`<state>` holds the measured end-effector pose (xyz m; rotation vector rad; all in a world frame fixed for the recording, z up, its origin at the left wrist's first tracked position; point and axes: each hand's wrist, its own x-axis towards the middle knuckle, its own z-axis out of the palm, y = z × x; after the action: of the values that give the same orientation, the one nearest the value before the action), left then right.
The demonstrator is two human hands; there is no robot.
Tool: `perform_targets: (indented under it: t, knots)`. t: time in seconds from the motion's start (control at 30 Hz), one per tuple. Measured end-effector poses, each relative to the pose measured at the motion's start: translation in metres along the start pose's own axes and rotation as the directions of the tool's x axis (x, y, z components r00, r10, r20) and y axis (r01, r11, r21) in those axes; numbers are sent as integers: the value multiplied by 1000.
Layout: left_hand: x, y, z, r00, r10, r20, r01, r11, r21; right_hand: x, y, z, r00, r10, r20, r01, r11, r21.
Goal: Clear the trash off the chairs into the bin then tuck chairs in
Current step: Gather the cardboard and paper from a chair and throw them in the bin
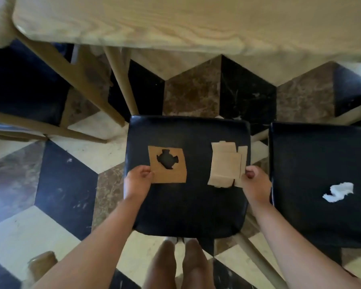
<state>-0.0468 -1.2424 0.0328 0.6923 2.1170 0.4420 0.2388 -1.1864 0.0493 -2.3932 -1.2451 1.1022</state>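
A black padded chair seat (188, 207) stands right below me, pulled out from the table. My left hand (137, 181) pinches the lower left corner of a brown cardboard square (173, 174) with a round hole cut in it. My right hand (253, 182) pinches the right edge of a flattened tan cardboard piece (225, 165). Both pieces lie over the seat. On the second black chair seat (321, 159) to the right rests a crumpled white tissue (339, 191).
The light wooden table (175, 21) spans the top, its legs (121, 84) reaching down at the left. A third dark chair (23, 84) sits at the far left. The floor has black, brown and cream tiles. My legs are at the bottom.
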Motion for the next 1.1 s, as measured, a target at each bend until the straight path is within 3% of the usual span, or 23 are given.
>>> perform_targets:
  t: [0.17,0.33,0.63,0.87,1.1]
  knots:
    - [-59,52,-32,999,18,27,-14,990,-141,-53,-46,-63,1000,-17,1,16,990,140]
    - [-118,100,-69,973,189,135,-150,955,-257,-105,-83,-134,990,-110,86,78,945,318]
    - [-188,150,-87,912,335,237,-243,907,-344,-165,-96,-225,970,-230,83,191,923,333]
    - [-240,194,-63,872,422,248,-303,863,-405,-171,-74,-286,960,-269,72,222,895,388]
    - [-292,245,24,872,442,213,-322,843,-432,-111,-29,-352,906,-411,101,359,873,331]
